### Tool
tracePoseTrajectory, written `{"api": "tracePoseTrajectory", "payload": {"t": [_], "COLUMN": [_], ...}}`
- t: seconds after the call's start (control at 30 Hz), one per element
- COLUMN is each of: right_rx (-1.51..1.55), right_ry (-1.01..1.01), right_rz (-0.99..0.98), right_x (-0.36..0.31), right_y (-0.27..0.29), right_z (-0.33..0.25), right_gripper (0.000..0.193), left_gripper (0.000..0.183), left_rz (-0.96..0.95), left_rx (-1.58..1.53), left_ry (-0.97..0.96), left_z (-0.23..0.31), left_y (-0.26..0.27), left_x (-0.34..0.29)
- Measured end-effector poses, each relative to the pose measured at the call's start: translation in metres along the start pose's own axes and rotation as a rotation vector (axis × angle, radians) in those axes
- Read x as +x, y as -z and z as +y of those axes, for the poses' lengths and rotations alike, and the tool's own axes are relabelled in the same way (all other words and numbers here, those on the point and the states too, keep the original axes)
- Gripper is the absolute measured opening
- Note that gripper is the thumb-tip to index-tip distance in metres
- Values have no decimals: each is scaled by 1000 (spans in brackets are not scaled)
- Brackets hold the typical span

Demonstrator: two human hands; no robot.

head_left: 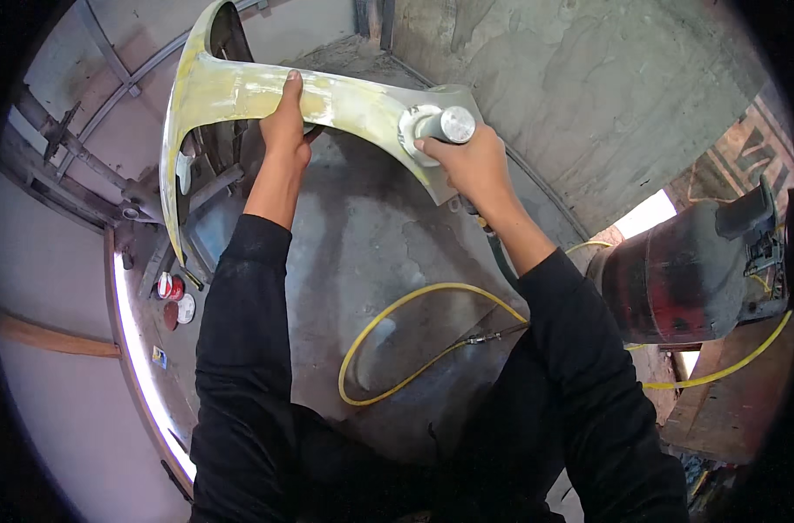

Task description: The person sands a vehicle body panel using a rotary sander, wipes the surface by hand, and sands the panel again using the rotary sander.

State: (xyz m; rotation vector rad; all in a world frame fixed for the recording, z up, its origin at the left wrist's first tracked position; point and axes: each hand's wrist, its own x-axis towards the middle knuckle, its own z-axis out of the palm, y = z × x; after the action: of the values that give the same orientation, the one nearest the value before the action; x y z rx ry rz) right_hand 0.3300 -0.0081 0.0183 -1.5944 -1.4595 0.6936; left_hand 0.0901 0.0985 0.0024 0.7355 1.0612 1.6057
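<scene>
A long curved vehicle body panel (240, 91), yellow-green with white sanded-looking patches, is held up in front of me. It spreads into a wide arched end at the left. My left hand (285, 126) grips its middle from the lower edge, thumb on top and the other fingers hidden beneath. Closed around a silver-bodied air sander (453, 125) is my right hand (475, 170). The sander's round whitish pad rests against the panel's right part. A dark hose hangs down from behind my right wrist.
A yellow air hose (353, 349) loops over the grey floor (362, 253) below the panel. At the right stands a dark, red-stained compressor tank (676, 288). Metal stand parts (153, 196) lie behind the panel's left end, with small red and white cans (170, 286) nearby.
</scene>
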Motion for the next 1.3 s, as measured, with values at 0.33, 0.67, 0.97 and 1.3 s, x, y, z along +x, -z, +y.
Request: {"api": "tracePoseTrajectory", "payload": {"t": [0.33,0.67,0.97,1.3], "right_rx": [40,-33,34,-20], "right_ry": [97,3,34,-14], "right_rz": [28,-53,-11,-62], "right_x": [7,-9,8,2], "right_y": [-20,-3,-17,0], "right_z": [-18,0,-12,2], "right_gripper": [47,48,47,46], "left_gripper": [54,58,59,56], "left_rz": [25,-33,-21,1], "left_rx": [-47,35,18,-5], "left_ry": [-111,-94,-81,-30], "left_z": [-11,-16,-15,-7], "left_y": [-1,13,7,4], "left_x": [-2,23,6,2]}}
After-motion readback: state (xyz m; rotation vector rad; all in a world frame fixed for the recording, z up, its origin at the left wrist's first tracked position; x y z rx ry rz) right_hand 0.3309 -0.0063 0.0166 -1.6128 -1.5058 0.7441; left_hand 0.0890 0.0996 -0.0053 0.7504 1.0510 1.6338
